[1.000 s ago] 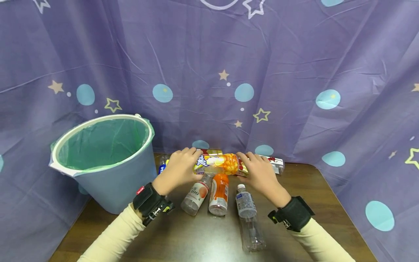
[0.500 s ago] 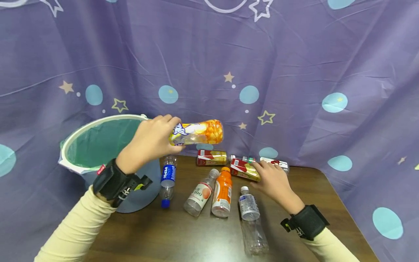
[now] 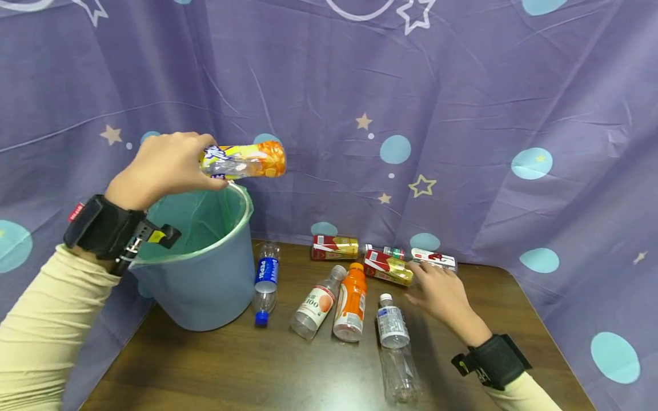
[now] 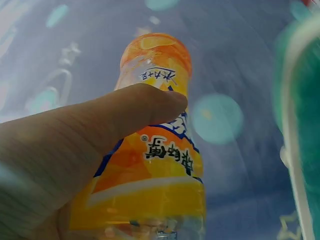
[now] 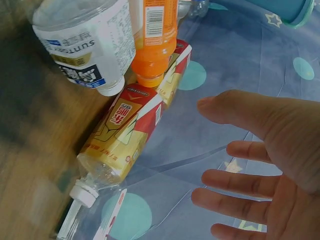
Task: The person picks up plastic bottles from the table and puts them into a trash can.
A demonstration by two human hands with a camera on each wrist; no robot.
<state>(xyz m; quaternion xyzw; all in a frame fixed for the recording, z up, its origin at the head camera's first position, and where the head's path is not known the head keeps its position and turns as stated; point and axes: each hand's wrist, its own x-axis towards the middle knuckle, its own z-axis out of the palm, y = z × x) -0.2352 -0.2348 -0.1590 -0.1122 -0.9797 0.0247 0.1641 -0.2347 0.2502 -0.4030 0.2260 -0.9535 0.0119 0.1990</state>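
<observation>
Since the earlier frame, left hand (image 3: pixel 159 168) has carried the yellow-and-orange labelled plastic bottle (image 3: pixel 244 160) leftward and higher; it now grasps the bottle horizontally just above the right rim of the blue bin lined with a green bag (image 3: pixel 205 274), seemingly ready for dropping. Right hand (image 3: pixel 442 297), fingers spread and holding nothing, hovers near the red-and-gold labelled bottle (image 3: pixel 388 267) on the brown wooden table (image 3: pixel 257 371).
</observation>
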